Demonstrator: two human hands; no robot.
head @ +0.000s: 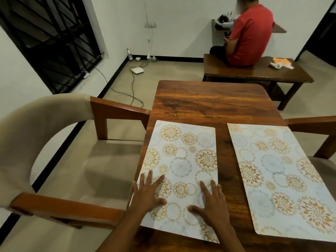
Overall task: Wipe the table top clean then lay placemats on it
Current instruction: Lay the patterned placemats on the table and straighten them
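While flat, both hands (pixel 145 194) (pixel 211 202) on placemat (pixel 181 157)

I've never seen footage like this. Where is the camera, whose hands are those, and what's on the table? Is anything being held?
There is no machine here. A person wears a wide-angle camera on the head, so this single picture looks forward and down at their own arms. The left hand and the right hand both lie flat with fingers spread, pressing on the near end of the left placemat. Neither hand grips anything. The right placemat has the same pattern and lies beside it, with bare wood between them. Both rest on the wooden table. A padded chair stands at the table's left side. Farther back, another person in a red shirt sits on a wooden bench, facing away.
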